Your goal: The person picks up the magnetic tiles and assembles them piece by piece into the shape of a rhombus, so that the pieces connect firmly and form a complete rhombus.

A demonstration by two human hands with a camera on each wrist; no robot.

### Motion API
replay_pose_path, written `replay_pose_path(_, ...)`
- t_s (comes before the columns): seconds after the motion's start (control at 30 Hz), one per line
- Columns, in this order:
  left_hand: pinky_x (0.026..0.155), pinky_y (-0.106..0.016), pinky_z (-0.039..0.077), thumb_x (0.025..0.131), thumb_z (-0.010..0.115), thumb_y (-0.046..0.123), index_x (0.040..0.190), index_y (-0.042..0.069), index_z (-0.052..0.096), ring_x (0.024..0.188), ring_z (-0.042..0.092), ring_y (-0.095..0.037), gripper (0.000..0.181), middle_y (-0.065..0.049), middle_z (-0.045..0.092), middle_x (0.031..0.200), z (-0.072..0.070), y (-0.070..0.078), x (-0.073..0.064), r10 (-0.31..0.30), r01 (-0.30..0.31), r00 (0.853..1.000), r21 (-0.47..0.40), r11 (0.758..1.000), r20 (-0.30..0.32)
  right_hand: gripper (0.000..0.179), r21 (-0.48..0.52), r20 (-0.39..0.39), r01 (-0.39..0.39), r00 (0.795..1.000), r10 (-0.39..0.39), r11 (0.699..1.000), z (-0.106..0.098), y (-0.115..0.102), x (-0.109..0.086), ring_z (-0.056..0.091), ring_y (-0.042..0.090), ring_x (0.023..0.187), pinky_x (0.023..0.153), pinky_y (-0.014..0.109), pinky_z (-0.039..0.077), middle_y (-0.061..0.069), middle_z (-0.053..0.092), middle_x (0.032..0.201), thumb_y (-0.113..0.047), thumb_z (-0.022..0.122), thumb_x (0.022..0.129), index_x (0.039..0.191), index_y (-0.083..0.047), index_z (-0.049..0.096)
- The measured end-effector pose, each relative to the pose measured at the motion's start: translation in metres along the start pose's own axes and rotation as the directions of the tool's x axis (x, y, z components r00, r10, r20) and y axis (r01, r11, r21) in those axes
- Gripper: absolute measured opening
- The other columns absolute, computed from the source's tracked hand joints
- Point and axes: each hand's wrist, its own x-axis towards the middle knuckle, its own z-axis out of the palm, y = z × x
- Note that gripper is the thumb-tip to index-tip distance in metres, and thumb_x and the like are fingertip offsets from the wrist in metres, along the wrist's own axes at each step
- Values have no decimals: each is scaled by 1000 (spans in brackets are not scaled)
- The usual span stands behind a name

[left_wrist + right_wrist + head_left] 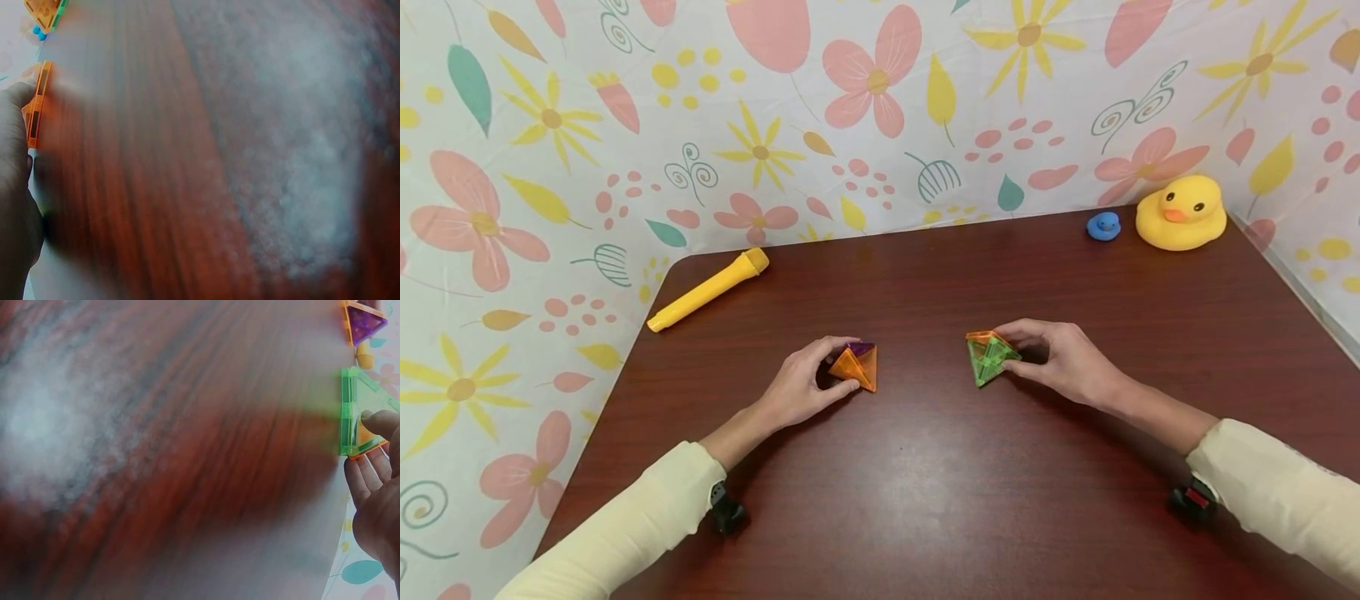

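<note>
My left hand [805,379] holds a small pyramid of translucent orange and purple triangle tiles [863,367] between thumb and fingers, left of the table's middle. In the left wrist view, the thumb lies against an orange tile edge [40,103]. Across a gap to the right, my right hand [1063,362] pinches a similar shape of green and orange triangle tiles [988,358]. The right wrist view has the thumb on the green tile [349,412], with fingers behind at the orange edge. The two tile shapes stand apart, their far sides partly hidden by the fingers.
A yellow toy microphone [707,292] lies at the back left of the dark brown table [895,500]. At the back right sit a small blue duck [1103,227] and a large yellow duck [1182,215]. A flowered cloth [880,167] hangs behind the table.
</note>
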Motion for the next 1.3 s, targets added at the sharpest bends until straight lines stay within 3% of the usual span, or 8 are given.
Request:
replay_pose_path(0.53, 87, -37, 58, 90, 89, 27, 142, 13, 62, 98, 62, -15, 60, -1, 69, 126, 2, 3, 4, 3, -3, 1000, -11, 1000, 8, 53, 23, -2, 1, 1000, -1, 1000, 0, -1, 0, 76, 23, 97, 83, 40, 62, 9, 76, 117, 10, 88, 81, 129, -2, 71)
replay_pose_path(1.3, 85, -33, 57, 91, 88, 29, 140, 11, 63, 97, 63, -13, 58, -1, 69, 124, 20, 20, 24, 49, -49, 999, 7, 999, 22, 48, 72, 3, 24, 1000, -24, 997, 11, -11, 6, 75, 24, 98, 84, 40, 62, 9, 76, 117, 8, 86, 84, 128, -2, 72)
